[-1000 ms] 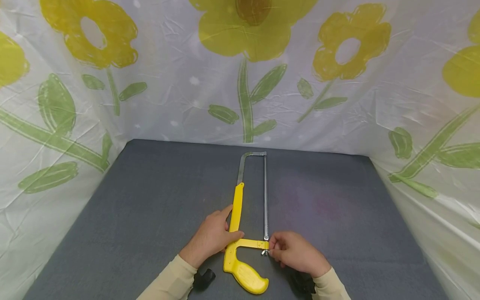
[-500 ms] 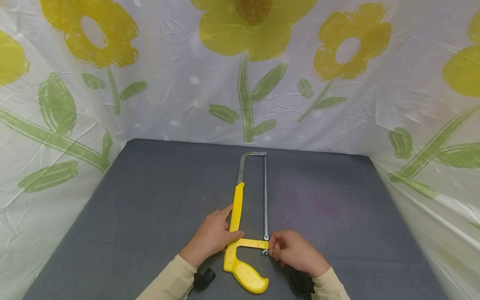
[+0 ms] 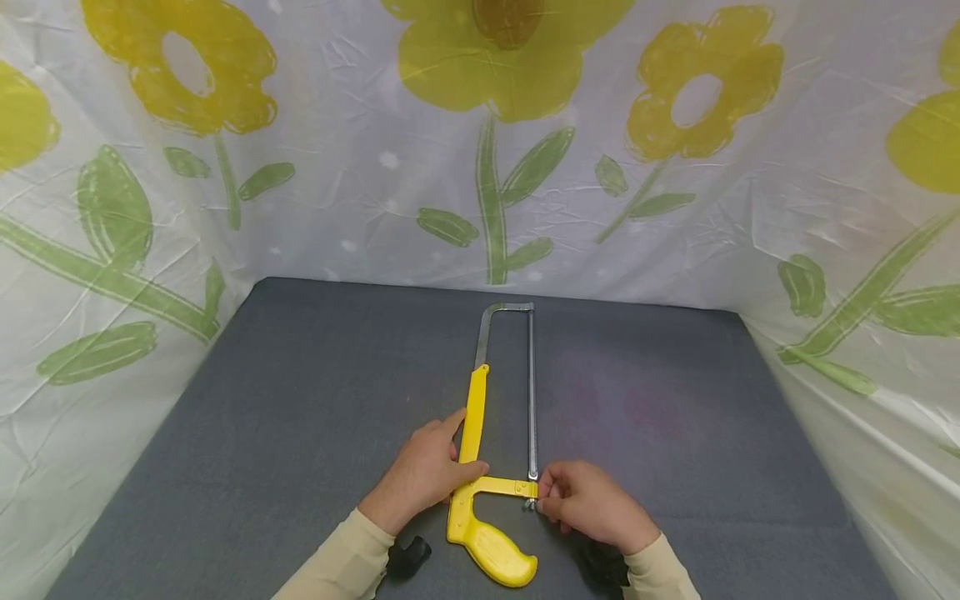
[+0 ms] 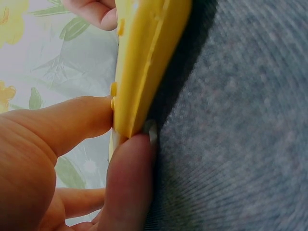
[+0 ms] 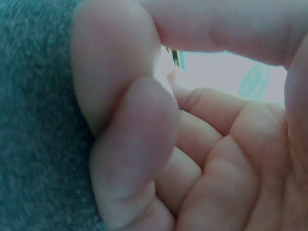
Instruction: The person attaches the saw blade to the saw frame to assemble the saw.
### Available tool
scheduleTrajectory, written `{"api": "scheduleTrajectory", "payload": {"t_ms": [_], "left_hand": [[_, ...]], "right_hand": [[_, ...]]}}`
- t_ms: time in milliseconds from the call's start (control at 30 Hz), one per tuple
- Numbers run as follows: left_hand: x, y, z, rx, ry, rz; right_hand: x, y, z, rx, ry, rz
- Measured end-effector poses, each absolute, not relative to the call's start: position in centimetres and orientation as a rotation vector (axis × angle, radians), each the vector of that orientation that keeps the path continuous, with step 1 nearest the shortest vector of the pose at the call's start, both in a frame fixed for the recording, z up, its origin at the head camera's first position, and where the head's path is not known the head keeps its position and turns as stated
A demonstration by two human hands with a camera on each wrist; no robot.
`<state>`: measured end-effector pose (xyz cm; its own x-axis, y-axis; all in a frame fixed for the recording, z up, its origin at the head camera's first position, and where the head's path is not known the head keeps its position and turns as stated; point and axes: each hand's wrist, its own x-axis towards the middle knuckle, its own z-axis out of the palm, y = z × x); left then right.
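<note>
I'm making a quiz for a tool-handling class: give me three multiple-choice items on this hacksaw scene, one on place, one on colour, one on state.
1. Where does the hacksaw lie?
A. flat on the grey table
B. hung on the flowered sheet
C. held in the air

2. What colour is its handle?
A. red
B. yellow
C. black

3. What is the right hand doing?
A. lying flat and open
B. pinching the small metal fitting at the blade's near end
C. gripping the handle

Answers: 1 A, the frame rests on the grey surface; 2 B, the grip is plainly yellow; 3 B, its fingertips close on that fitting while the left hand holds the frame.
</note>
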<state>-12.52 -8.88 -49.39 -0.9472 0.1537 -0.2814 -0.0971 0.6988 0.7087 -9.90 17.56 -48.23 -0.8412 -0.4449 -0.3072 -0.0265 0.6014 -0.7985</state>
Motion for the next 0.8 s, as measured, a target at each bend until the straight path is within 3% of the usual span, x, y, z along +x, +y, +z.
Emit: {"api": "scheduleTrajectory", "payload": {"t_ms": [800], "left_hand": [[-12.5, -8.6, -49.1, 0.050, 2.642, 1.041]], "right_hand": [[-9.7, 16.4, -47.8, -0.282, 2.461, -1.020]]}}
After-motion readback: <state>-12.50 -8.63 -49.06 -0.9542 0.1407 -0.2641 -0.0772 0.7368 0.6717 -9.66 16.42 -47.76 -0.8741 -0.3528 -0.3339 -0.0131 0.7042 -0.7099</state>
